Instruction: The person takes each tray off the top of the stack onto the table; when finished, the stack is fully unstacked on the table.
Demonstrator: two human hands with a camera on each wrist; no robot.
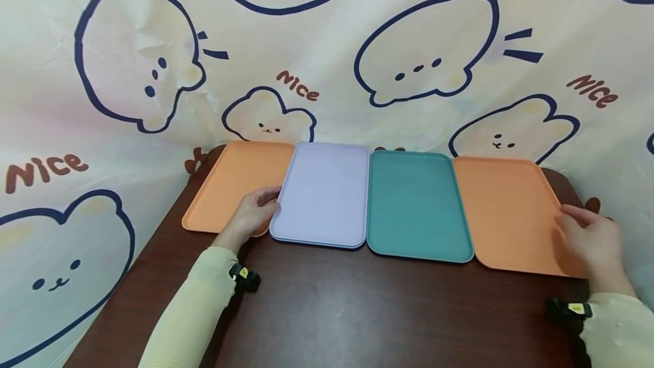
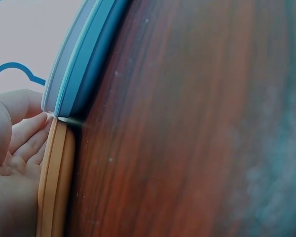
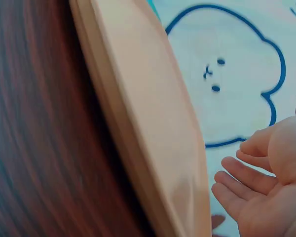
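Four flat rectangular trays lie side by side in a row in the head view. My left hand [image 1: 250, 212] is over the left orange tray [image 1: 245, 172], its fingertips at the left edge of the lavender tray [image 1: 324, 195]. The left wrist view shows a blue tray [image 2: 84, 74] stacked under the lavender one, with my thumb touching the stack's edge. To the right lies a teal tray [image 1: 416, 206], then the right orange tray [image 1: 511, 214]. Beside that tray's right edge is my right hand [image 1: 595, 240], fingers extended and holding nothing; the right wrist view shows it apart from the rim.
The trays rest along the far part of a dark brown wooden table [image 1: 347, 305]. Behind and beside it hangs a pale cloth [image 1: 327, 44] printed with cartoon bears. Both wrists carry a small black camera strap [image 1: 245, 277].
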